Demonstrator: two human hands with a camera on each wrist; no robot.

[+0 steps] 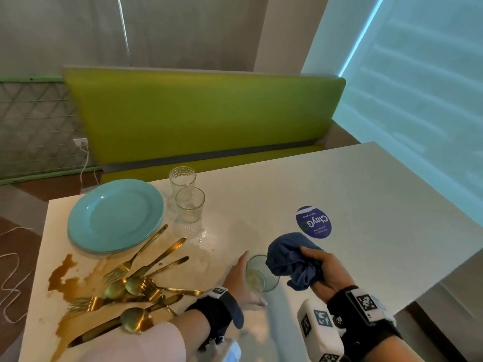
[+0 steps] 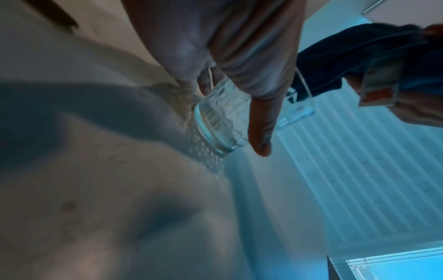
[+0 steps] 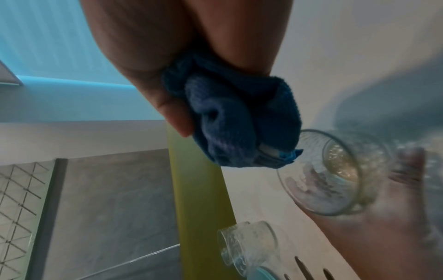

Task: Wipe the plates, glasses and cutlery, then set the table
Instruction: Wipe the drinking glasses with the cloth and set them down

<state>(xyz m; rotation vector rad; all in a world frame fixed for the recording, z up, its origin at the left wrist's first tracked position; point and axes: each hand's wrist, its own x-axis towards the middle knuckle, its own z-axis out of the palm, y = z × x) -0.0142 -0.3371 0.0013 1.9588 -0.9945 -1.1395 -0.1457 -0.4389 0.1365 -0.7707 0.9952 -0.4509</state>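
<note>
Cool bluish daylight is cast from the blind (image 1: 418, 87) at the right, and the table (image 1: 339, 184) is brightly lit. Soft shadows are thrown toward the near edge. Straight edges are bowed by the wide lenses. Both wrist views are dim, blurred and tinted blue.

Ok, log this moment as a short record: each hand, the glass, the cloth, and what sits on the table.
left hand: grips the glass, tilted, above the table
glass: mouth turned toward the cloth; yellowish residue inside
right hand: holds the bunched blue cloth at the glass rim
table: white, with a brown spill at its left end
plates: turquoise, stacked, far left
other glasses: two, upright, beside the plates
cutlery: gold, heaped loosely, partly lying in the spill
sticker: round, blue, on the table
</note>
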